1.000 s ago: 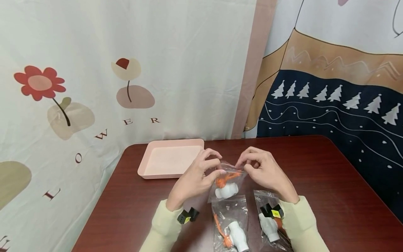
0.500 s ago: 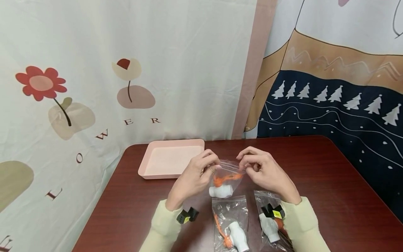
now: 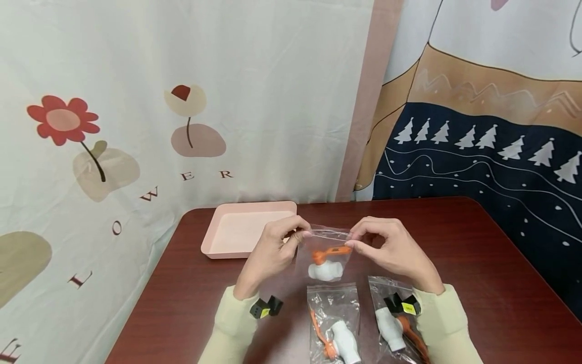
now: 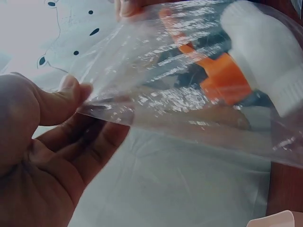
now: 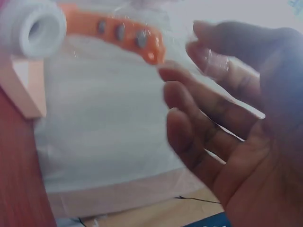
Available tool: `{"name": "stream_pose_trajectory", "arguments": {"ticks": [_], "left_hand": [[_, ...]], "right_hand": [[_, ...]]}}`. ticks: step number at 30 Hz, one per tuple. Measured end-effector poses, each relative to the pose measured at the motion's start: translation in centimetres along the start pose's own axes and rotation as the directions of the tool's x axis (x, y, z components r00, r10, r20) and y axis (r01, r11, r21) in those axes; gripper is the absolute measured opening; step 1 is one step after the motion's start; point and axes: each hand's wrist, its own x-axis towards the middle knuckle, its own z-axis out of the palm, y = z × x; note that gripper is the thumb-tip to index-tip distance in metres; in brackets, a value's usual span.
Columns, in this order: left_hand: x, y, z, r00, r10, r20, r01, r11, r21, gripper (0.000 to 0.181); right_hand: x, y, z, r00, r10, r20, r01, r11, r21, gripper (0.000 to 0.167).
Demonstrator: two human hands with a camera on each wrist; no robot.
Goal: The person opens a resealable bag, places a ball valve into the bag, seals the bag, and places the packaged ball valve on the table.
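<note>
A clear zip-lock bag [image 3: 303, 255] hangs between my hands above the table, its top edge stretched sideways. Inside it lies a white plastic ball valve [image 3: 325, 271] with an orange lever handle [image 3: 332, 252]. My left hand [image 3: 273, 247] pinches the bag's upper left corner between thumb and forefinger. At the upper right corner, my right hand [image 3: 395, 247] pinches the plastic. In the left wrist view the bag's film [image 4: 156, 101] runs taut from the left thumb [image 4: 61, 101]. The right wrist view is blurred; the lever's end [image 5: 154, 47] sits close to the right fingertips [image 5: 177, 97].
Two more bagged valves lie on the dark red table [image 3: 173, 313]: one bag [image 3: 333, 303] in front of my hands, another bag [image 3: 379, 288] partly under the right wrist. A pink tray [image 3: 247, 230] stands behind the left hand. Printed curtains hang behind the table.
My hands have drawn slightly apart and stretched the bag's top edge tight. The valve in the bag has shifted and now hangs with its lever pointing right. The other bags keep their places.
</note>
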Motion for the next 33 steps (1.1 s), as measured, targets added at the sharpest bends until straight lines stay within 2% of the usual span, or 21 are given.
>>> {"name": "stream_pose_trajectory", "arguments": {"ticks": [5, 13, 18, 22, 24, 29, 33], "left_hand": [[0.04, -0.29, -0.05, 1.000, 0.008, -0.029, -0.009, 0.999, -0.052, 0.008], [0.13, -0.58, 0.05, 0.997, 0.045, -0.069, -0.049, 0.997, -0.066, 0.008], [0.00, -0.65, 0.12, 0.998, 0.028, -0.059, -0.033, 0.995, -0.090, 0.010], [-0.06, -0.59, 0.03, 0.999, 0.027, -0.039, -0.032, 0.991, -0.128, 0.004], [-0.08, -0.59, -0.04, 0.999, 0.031, -0.033, -0.035, 0.990, -0.136, 0.007], [-0.09, -0.57, -0.21, 1.000, 0.013, -0.020, -0.014, 0.998, -0.066, 0.016], [-0.19, -0.40, -0.29, 0.999, -0.049, -0.005, 0.049, 0.999, 0.004, 0.005]], "right_hand": [[0.11, -0.34, 0.10, 0.997, -0.031, -0.076, 0.034, 0.999, 0.036, 0.015], [0.27, -0.31, 0.18, 0.986, -0.059, -0.156, 0.075, 0.993, 0.095, 0.019], [0.21, -0.22, 0.07, 0.977, -0.049, -0.209, 0.081, 0.986, 0.148, 0.022], [0.14, -0.30, -0.07, 0.976, -0.049, -0.210, 0.078, 0.989, 0.129, 0.023], [0.12, -0.39, -0.10, 0.979, -0.044, -0.201, 0.071, 0.989, 0.129, 0.023], [0.08, -0.71, 0.00, 0.979, -0.047, -0.200, 0.075, 0.988, 0.134, 0.023], [0.14, -0.80, 0.20, 0.974, -0.060, -0.220, 0.093, 0.985, 0.143, 0.024]]}}
